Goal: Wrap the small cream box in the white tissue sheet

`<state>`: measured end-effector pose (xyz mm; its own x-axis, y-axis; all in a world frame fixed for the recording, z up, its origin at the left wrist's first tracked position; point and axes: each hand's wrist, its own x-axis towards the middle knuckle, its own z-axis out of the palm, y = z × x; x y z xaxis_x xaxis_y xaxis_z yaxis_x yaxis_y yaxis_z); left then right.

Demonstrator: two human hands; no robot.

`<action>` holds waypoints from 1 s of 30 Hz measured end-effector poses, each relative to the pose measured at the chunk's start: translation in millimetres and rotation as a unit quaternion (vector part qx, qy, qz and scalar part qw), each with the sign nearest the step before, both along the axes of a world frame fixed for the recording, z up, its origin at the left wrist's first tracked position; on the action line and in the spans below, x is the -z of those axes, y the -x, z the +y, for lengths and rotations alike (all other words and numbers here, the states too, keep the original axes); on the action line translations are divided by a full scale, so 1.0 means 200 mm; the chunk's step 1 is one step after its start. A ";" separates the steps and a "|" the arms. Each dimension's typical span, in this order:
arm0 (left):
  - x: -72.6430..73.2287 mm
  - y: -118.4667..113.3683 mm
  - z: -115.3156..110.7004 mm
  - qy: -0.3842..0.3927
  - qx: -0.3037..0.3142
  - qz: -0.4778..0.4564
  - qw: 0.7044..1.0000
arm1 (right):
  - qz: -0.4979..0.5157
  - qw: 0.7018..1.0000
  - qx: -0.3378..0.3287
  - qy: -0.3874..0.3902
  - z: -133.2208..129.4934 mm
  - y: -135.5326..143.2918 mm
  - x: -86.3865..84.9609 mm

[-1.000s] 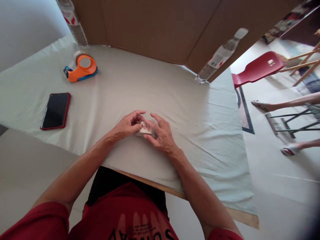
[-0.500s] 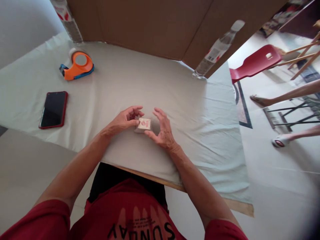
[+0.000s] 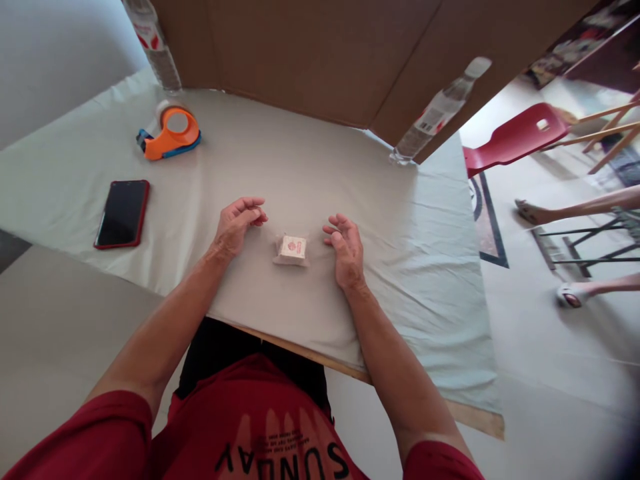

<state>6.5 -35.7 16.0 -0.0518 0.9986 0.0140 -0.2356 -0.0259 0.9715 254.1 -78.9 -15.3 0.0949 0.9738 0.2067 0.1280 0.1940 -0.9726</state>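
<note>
A small pale block with red print, in a clear wrapper (image 3: 293, 249), lies on the cloth-covered table (image 3: 280, 293) between my hands. To its left is my left hand (image 3: 237, 225), fingers loosely curled with the thumb near the index finger, apart from the block; a small gap shows and nothing is seen in it. My right hand (image 3: 346, 248) rests on its edge to the right of the block, not touching it, fingers bent and slightly spread, holding nothing.
An orange and blue tape dispenser (image 3: 174, 133) and a phone in a red case (image 3: 123, 213) lie on the left. Behind stands a cardboard panel (image 3: 320, 53) with plastic bottles (image 3: 159, 55) (image 3: 437, 113) at its sides. A person's legs (image 3: 590, 203) and a red chair (image 3: 520, 137) are at the right.
My left hand has let go of the wrapped block and moved left. My right hand has drawn away to the right, and the block lies untouched. The view has shifted slightly.
</note>
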 end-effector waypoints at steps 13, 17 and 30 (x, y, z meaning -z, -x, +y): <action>0.01 0.02 -0.01 -0.021 0.096 0.080 0.992 | -0.189 0.965 -0.174 -0.056 -0.05 0.02 -0.05; -0.01 0.03 -0.06 -0.068 0.257 0.242 0.933 | -0.220 0.963 -0.135 -0.072 -0.07 0.08 -0.04; -0.01 -0.02 -0.10 -0.126 0.300 0.311 0.893 | -0.205 0.971 -0.109 -0.056 -0.10 0.06 -0.15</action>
